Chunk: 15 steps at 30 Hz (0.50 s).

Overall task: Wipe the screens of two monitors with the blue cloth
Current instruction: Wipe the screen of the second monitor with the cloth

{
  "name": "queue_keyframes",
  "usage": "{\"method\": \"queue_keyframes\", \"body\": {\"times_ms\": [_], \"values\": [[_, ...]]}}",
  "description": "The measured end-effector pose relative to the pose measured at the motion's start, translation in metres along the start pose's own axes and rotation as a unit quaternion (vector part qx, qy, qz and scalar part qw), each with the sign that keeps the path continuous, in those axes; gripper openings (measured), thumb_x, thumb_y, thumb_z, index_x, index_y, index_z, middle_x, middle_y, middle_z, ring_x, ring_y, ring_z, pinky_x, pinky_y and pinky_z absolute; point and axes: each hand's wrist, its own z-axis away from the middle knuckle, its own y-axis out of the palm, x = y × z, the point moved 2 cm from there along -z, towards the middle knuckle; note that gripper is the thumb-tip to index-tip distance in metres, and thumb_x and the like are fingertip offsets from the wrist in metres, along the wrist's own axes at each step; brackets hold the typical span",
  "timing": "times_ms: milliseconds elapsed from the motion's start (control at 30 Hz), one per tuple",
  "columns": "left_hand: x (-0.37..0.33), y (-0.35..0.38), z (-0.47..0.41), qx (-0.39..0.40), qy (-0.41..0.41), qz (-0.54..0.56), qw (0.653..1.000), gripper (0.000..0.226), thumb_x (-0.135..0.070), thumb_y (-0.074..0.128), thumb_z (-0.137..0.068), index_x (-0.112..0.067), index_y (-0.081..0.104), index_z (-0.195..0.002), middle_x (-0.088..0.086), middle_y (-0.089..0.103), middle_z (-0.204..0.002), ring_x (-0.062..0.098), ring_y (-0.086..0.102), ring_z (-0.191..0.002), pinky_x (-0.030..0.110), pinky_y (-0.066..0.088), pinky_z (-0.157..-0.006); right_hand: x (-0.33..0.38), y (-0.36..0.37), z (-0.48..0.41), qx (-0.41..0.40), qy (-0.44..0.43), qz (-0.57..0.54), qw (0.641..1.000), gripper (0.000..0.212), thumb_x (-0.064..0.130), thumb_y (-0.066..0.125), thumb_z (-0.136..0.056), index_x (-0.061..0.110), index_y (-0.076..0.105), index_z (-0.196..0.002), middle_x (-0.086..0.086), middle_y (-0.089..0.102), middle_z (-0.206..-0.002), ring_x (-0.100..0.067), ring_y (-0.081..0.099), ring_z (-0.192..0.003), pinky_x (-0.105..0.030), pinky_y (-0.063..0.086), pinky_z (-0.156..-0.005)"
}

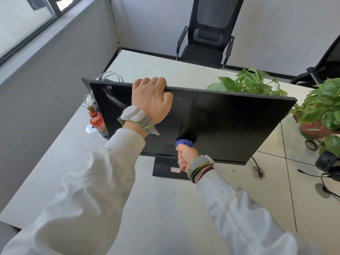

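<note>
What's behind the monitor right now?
Peeking past its left edge: a red-labelled bottle, a clear glass and silver loops. A leafy plant rises over the top right. The monitor hides the rest.

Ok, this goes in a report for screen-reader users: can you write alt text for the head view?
A person's right hand presses a blue cloth against the lower part of a dark monitor on a white desk, while the left hand grips the monitor's top edge. Potted plants stand at the right, an office chair behind the desk.
</note>
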Motion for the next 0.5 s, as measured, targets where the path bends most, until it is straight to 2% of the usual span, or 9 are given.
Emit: {"method": "queue_keyframes", "body": {"times_ms": [133,333,433,500], "values": [[-0.001,-0.001,0.001,0.001,-0.003,0.006,1.000,0.030,-0.033,0.025,-0.081,-0.014,0.049,-0.084,0.000,0.051,-0.074,0.022,0.044,-0.073,0.034,0.030,-0.091,-0.001,0.000,0.002,0.005,0.011,0.005,1.000,0.039,0.020,0.048,-0.094,0.024,0.026,-0.061,0.010,0.023,-0.041,-0.005,0.017,-0.029,-0.010,0.012,-0.037],[0.000,0.000,0.001,-0.001,0.001,0.011,1.000,0.030,-0.032,0.026,-0.081,-0.014,0.049,-0.085,0.001,0.052,-0.074,0.024,0.045,-0.073,0.035,0.031,-0.091,0.071,0.012,0.049,0.071,-0.104,-0.042,0.991,0.036,0.021,0.053,-0.092,0.025,0.036,-0.061,0.010,0.030,-0.049,-0.007,0.019,-0.036,-0.016,0.011,-0.040],[0.002,0.001,0.000,0.002,0.002,0.013,1.000,0.030,-0.032,0.026,-0.081,-0.014,0.050,-0.085,0.001,0.052,-0.074,0.024,0.046,-0.074,0.036,0.031,-0.091,0.068,0.009,0.046,0.049,-0.108,-0.022,0.993,0.035,0.021,0.053,-0.091,0.024,0.036,-0.061,0.009,0.031,-0.049,-0.008,0.020,-0.036,-0.017,0.012,-0.041],[0.002,0.001,0.000,0.003,0.000,0.015,1.000,0.030,-0.032,0.025,-0.081,-0.014,0.049,-0.085,0.001,0.052,-0.074,0.024,0.046,-0.074,0.036,0.031,-0.092,0.050,0.004,0.034,0.029,-0.081,-0.006,0.996,0.036,0.021,0.052,-0.092,0.024,0.034,-0.060,0.008,0.029,-0.049,-0.008,0.020,-0.036,-0.017,0.013,-0.042]]}}
